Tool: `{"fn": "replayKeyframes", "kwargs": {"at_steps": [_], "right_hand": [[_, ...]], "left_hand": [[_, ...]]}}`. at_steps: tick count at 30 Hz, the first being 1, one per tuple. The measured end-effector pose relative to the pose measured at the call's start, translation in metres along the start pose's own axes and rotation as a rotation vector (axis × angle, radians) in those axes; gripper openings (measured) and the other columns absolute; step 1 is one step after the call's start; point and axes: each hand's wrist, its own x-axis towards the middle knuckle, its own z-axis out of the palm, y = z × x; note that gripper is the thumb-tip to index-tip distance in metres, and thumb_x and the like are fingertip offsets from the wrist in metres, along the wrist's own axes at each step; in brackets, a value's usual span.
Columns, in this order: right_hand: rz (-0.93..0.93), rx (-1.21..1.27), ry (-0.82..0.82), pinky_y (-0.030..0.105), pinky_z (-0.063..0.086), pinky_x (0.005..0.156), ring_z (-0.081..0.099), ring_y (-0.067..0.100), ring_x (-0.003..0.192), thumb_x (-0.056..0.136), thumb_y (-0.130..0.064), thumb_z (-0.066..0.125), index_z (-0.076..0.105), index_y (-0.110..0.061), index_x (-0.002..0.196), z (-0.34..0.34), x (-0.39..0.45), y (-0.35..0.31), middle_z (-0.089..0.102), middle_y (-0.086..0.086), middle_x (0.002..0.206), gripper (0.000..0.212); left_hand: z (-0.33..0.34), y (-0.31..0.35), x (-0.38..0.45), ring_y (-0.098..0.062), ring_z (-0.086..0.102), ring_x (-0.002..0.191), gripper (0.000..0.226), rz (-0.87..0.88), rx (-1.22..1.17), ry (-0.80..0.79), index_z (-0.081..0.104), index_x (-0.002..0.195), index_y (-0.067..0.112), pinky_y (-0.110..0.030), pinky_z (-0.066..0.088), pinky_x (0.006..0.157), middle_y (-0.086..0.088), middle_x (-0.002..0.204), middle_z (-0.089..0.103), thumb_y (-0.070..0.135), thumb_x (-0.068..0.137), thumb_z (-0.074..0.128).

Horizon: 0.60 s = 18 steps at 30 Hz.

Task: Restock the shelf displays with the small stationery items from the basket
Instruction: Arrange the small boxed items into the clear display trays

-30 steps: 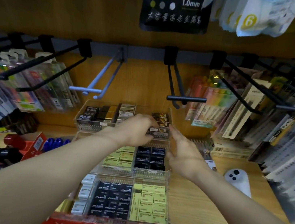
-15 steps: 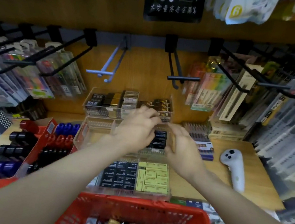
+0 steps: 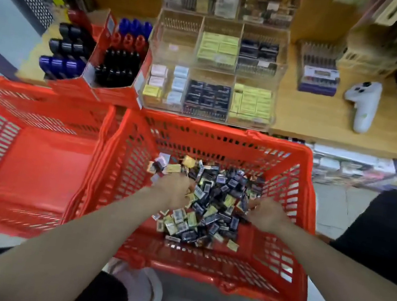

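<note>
A red basket (image 3: 220,133) stands below the shelf and holds a heap of small black, yellow and white stationery boxes (image 3: 213,203). My left hand (image 3: 174,190) reaches down into the left side of the heap. At the heap's right side, my right hand (image 3: 267,215) does the same. The fingertips of both hands are buried among the boxes, so any grip is hidden. On the wooden shelf (image 3: 324,122) above sits a clear tiered display tray (image 3: 283,67). Its compartments hold rows of yellow, black and white boxes; the one at upper left (image 3: 175,37) looks bare.
A second red basket (image 3: 34,152) with nothing in it sits to the left. Red cartons of black, blue and red markers (image 3: 118,62) stand left of the tray. A pen box (image 3: 318,78) and a white controller (image 3: 363,104) lie to its right.
Both hands left the top tier of the display tray and dropped into the basket. The view tilted down from the peg hooks to the basket.
</note>
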Motion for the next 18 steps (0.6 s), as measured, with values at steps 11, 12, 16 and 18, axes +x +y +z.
{"fn": "replayKeyframes", "kwargs": {"at_steps": [11, 12, 16, 18], "right_hand": [[-0.034, 0.079, -0.162, 0.02, 0.046, 0.069, 0.066, 0.016, 0.089, 0.08, -0.029, 0.079, 0.073, -0.014, 0.087, 0.097, 0.031, 0.021, 0.07, 0.001, 0.093, 0.018], [-0.049, 0.053, -0.157, 0.024, 0.045, 0.065, 0.066, 0.017, 0.083, 0.08, -0.031, 0.079, 0.071, -0.017, 0.075, 0.102, 0.031, 0.02, 0.069, 0.001, 0.084, 0.017], [0.071, 0.059, -0.052, 0.024, 0.03, 0.045, 0.049, 0.014, 0.048, 0.084, -0.05, 0.07, 0.073, -0.008, 0.065, 0.116, 0.035, 0.014, 0.061, 0.005, 0.059, 0.046], [0.187, 0.191, -0.067, 0.022, 0.035, 0.046, 0.054, 0.013, 0.048, 0.085, -0.05, 0.067, 0.076, -0.009, 0.073, 0.116, 0.037, 0.013, 0.065, 0.005, 0.06, 0.044]], "left_hand": [[0.114, 0.015, 0.047, -0.025, 0.062, 0.101, 0.035, -0.033, -0.175, -0.225, 0.058, 0.111, 0.016, -0.034, 0.053, 0.084, -0.009, 0.116, 0.063, 0.03, 0.083, 0.075], [0.119, 0.014, 0.045, -0.025, 0.063, 0.101, 0.034, -0.013, -0.151, -0.225, 0.06, 0.112, 0.016, -0.037, 0.054, 0.087, -0.008, 0.117, 0.063, 0.033, 0.085, 0.073], [0.129, 0.011, 0.041, -0.023, 0.056, 0.108, 0.035, 0.016, -0.082, -0.21, 0.067, 0.112, 0.023, -0.035, 0.053, 0.086, -0.002, 0.124, 0.051, 0.042, 0.084, 0.073], [0.131, 0.016, 0.043, -0.023, 0.053, 0.11, 0.034, 0.03, -0.085, -0.214, 0.07, 0.114, 0.026, -0.035, 0.052, 0.086, -0.004, 0.123, 0.05, 0.042, 0.084, 0.072]]}}
